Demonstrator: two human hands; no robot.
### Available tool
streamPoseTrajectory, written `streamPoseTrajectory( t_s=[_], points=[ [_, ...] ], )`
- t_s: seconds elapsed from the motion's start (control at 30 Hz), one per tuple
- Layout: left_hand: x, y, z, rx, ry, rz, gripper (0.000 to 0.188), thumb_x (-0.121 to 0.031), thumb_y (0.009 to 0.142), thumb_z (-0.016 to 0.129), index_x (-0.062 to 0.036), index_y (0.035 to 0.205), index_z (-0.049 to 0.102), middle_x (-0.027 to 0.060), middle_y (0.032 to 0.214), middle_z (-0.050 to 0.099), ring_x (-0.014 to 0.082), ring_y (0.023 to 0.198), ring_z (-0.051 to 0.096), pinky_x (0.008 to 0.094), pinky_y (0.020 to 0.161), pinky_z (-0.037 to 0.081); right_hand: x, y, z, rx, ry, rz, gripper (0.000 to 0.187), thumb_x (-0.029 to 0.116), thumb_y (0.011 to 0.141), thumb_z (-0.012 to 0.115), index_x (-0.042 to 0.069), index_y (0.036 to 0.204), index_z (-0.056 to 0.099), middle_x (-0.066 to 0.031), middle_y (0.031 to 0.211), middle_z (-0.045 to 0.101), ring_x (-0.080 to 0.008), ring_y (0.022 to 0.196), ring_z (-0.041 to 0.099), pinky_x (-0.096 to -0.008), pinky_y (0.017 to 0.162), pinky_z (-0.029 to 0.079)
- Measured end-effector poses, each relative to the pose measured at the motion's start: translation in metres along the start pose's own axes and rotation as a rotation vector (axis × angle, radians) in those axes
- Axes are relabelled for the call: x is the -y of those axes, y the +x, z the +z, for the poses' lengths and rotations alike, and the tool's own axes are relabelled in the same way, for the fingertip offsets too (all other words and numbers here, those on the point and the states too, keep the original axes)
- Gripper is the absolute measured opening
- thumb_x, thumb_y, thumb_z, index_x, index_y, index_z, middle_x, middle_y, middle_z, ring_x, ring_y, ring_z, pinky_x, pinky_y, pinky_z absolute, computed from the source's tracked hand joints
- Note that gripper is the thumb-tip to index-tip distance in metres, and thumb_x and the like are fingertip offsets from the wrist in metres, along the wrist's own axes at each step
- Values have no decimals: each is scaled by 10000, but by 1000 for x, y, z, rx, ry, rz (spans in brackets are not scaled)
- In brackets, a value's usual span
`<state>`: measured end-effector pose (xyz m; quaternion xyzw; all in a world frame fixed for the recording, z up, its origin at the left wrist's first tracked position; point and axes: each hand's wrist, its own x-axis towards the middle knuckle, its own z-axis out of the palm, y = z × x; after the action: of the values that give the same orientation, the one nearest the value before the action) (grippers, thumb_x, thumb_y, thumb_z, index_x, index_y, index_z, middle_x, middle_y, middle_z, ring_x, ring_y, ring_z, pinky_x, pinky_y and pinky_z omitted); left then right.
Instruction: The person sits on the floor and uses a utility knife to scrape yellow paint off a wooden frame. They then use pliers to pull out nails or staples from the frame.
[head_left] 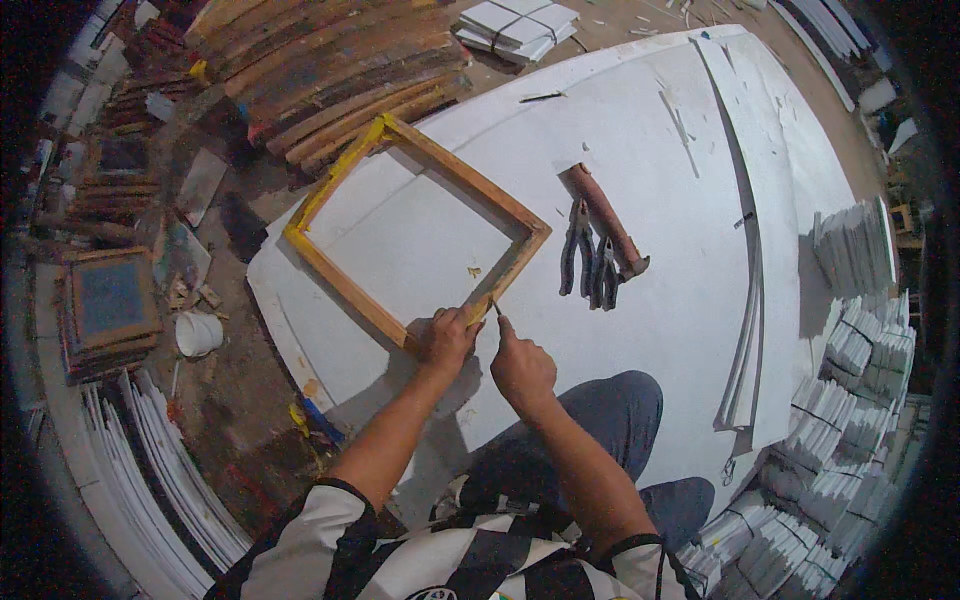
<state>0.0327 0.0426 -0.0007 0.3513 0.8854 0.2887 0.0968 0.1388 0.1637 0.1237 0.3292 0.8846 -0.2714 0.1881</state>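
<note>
Fingers of the left hand [447, 338] clamp the wooden frame's [330, 262] near rail; right hand [522, 368] pinches something small beside it. Frame looks light, stiff, best gripped by its rails.

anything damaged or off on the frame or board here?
The wooden frame has yellow paint only along its left sides, worn and patchy. Small chips lie on the white board inside it. Pliers and hammer lie loose beside it.

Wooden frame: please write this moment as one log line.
left hand: grips wooden frame corner | right hand: pinches small tool at corner | pliers, hammer: idle
</note>
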Motion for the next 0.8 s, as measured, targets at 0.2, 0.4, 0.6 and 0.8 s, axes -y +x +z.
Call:
streamPoseTrajectory(
  t_s=[0.2, 0.4, 0.6, 0.8],
  points=[
    [-10, 7, -1, 55, -28, 25, 416, -178, 821, 824, 70, 1137, 717, 214, 851, 707, 405, 810, 662, 502, 797, 527, -12, 1, 16, -82, 35, -1, 438, 217, 1029, 497, 166, 1454, 591, -286, 820, 711, -456, 808, 738, -589, 681, 574],
    [4, 0, 8, 3, 90, 4, 412, -200, 828, 816, 66, 1131, 729, 221, 865, 707, 407, 840, 668, 503, 790, 536, -47, 27, 19, 287, 951, 153, 510, 235, 1045, 585, 135, 1539, 506, -67, 663, 624, -195, 551, 643, -360, 440, 519],
    [2, 7, 5, 64, 83, -8, 468, -267, 831, 819, 64, 1148, 728, 219, 880, 702, 407, 848, 660, 511, 792, 535, -63, 28, 62, 509, 2044, 397, 466, 284, 1050, 580, 226, 1511, 543, 8, 637, 561, -122, 404, 457, -276, 361, 381],
    [-14, 13, -11, 160, 58, -232, 460, -315, 834, 824, 8, 1153, 751, 213, 889, 705, 414, 893, 672, 525, 795, 537, -46, 15, 48, 205, 1286, 176, 394, 309, 1055, 550, 289, 1442, 621, -78, 682, 648, -213, 507, 602, -353, 416, 458]
  ],
)
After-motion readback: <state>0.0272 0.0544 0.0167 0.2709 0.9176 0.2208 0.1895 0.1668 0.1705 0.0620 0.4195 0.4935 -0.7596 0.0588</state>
